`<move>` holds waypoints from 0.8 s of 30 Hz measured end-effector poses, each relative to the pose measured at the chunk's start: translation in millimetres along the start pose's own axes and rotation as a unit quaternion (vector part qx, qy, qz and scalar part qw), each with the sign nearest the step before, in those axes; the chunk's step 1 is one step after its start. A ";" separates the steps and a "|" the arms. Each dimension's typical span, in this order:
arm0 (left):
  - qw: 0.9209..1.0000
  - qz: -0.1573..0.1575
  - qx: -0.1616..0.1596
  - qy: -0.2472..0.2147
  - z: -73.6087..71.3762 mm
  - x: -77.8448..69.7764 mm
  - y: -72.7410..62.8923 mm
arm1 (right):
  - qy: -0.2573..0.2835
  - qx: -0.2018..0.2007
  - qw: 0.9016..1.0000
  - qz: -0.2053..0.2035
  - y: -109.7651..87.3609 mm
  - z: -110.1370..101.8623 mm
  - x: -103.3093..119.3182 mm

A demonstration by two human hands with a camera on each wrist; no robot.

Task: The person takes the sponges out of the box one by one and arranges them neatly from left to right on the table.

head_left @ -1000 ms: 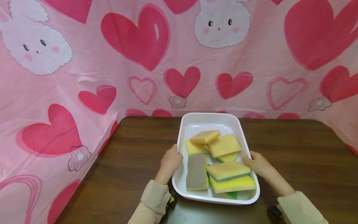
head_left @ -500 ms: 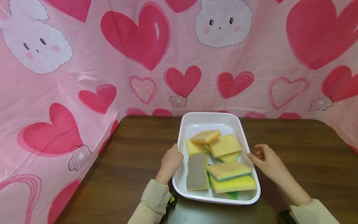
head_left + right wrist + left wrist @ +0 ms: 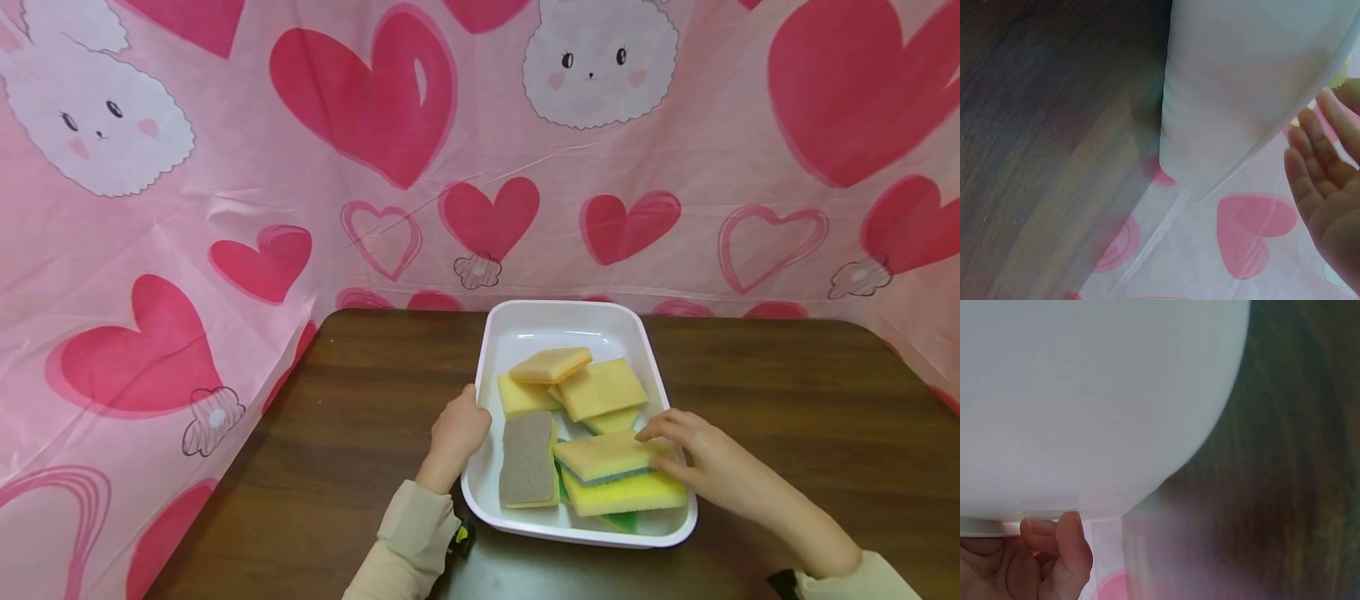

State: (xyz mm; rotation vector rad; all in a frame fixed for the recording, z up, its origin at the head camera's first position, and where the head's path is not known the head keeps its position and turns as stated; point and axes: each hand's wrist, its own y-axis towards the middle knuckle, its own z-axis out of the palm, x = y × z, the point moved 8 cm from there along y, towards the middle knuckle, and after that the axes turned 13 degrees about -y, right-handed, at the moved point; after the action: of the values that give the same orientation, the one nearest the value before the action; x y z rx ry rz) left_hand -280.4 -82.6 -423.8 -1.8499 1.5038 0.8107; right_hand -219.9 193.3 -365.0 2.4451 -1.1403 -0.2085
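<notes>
A white rectangular tray on the table holds several sponges. My left hand grips its left rim; in the left wrist view, the thumb and fingers meet the rim. My right hand reaches over the right rim. Its fingertips are at the right end of a tan-topped sponge with a blue-grey underside. That sponge lies on a bright yellow one. In the right wrist view, the fingers of the right hand are spread and loosely bent beside the tray wall.
Elsewhere in the tray are a grey-topped sponge at the left and several yellow ones farther back. The brown wooden table extends on both sides. A pink cloth with hearts and rabbits hangs behind it.
My right hand let go of the tray's right rim, drew off to the right, then came back over the rim to the tan-topped sponge. The left hand and tray have stayed put.
</notes>
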 end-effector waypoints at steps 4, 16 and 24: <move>1.000 -0.002 0.000 0.000 0.5 1.0 0.5 | 0.024 0.001 0.999 -0.036 0.6 2.3 4.0; 1.000 -0.005 -0.005 -0.004 -0.3 1.3 0.3 | 0.016 0.015 0.997 -0.078 5.3 8.5 7.8; 1.000 -0.002 -0.007 0.000 0.9 2.9 1.4 | 0.019 0.028 0.996 -0.087 5.5 13.5 5.5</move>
State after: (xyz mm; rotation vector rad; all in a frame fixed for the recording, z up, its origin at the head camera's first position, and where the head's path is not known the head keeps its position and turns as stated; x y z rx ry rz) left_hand -281.4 -83.8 -426.8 -1.8624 1.4980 0.8207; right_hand -224.3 181.7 -374.4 2.5879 -0.9293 -0.1835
